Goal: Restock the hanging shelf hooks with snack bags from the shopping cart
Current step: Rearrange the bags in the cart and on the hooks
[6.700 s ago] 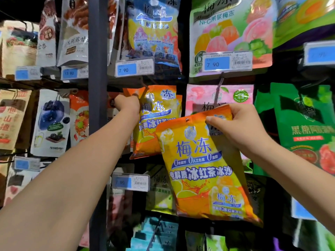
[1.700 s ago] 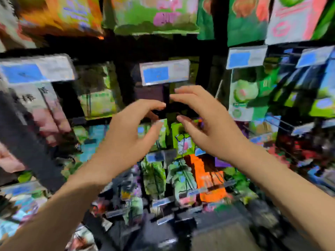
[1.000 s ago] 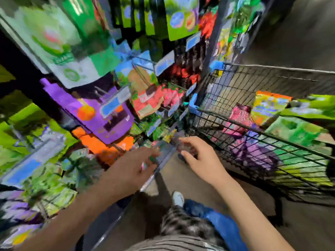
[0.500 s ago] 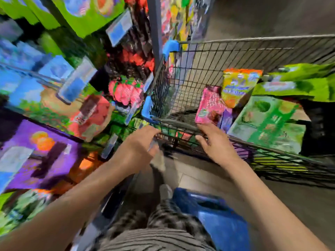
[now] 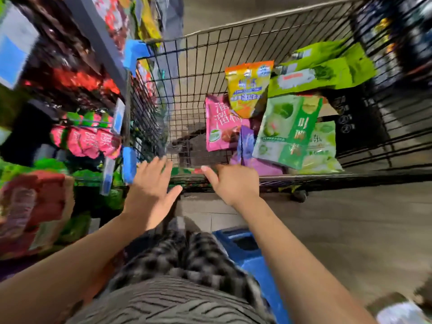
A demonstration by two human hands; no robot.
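Observation:
A black wire shopping cart [image 5: 233,43] stands in front of me with several snack bags inside. An orange-yellow bag [image 5: 247,87] leans at the back, a pink bag [image 5: 221,123] lies beside it, and a pale green bag [image 5: 286,132] lies to the right over a purple bag [image 5: 247,146]. My left hand [image 5: 152,190] hovers with spread fingers at the cart's near rim, holding nothing. My right hand [image 5: 233,183] reaches over the rim toward the pink and purple bags, fingers loose and empty.
The hanging snack display [image 5: 86,136] with red, pink and green bags and blue price tags [image 5: 118,116] runs along the left, touching the cart's side. Bright green bags [image 5: 325,66] fill the cart's back right. Bare floor [image 5: 350,230] lies to the right.
My view has swung from the hooks down to the cart. The orange bag held earlier is out of my hands. Both empty hands have moved forward to the cart's near rim.

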